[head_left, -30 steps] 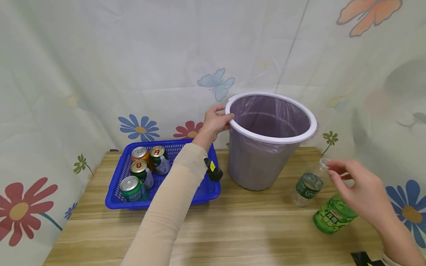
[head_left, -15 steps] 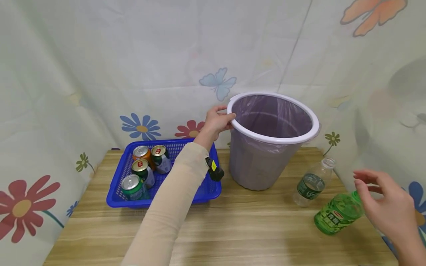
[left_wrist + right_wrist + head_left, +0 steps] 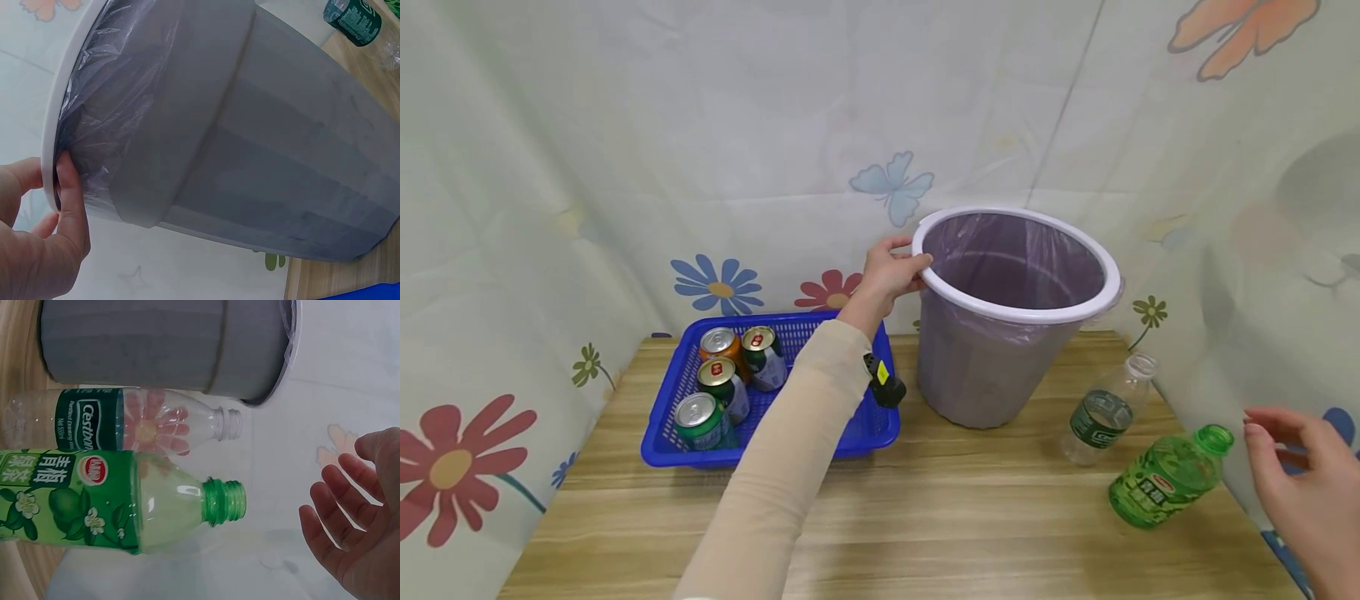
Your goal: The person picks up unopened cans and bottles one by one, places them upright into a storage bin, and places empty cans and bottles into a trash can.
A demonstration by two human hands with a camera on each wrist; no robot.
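A grey trash bin [image 3: 977,375] with a white rim [image 3: 1022,312] stands on the table, lined with a thin purplish plastic bag [image 3: 119,81]. My left hand [image 3: 887,271] grips its rim at the left; in the left wrist view, the fingers are under the rim's outer edge. To the right of the bin stand two capless bottles: a clear one [image 3: 1105,417] with a dark green label and a green one [image 3: 1168,479] nearer to me. Beside the green bottle's mouth, my right hand [image 3: 1311,492] hovers with loosely bent fingers, holding nothing and apart from both bottles.
Left of the bin sits a blue plastic basket [image 3: 658,454] with several drink cans [image 3: 703,425] in its left half. My left forearm [image 3: 805,417] passes over the basket's right side. A flower-printed curtain [image 3: 760,125] hangs behind the wooden table [image 3: 925,533].
My right hand has drawn back to the right and down, away from the clear bottle's mouth and past the green bottle. My left hand has stayed on the bin's rim.
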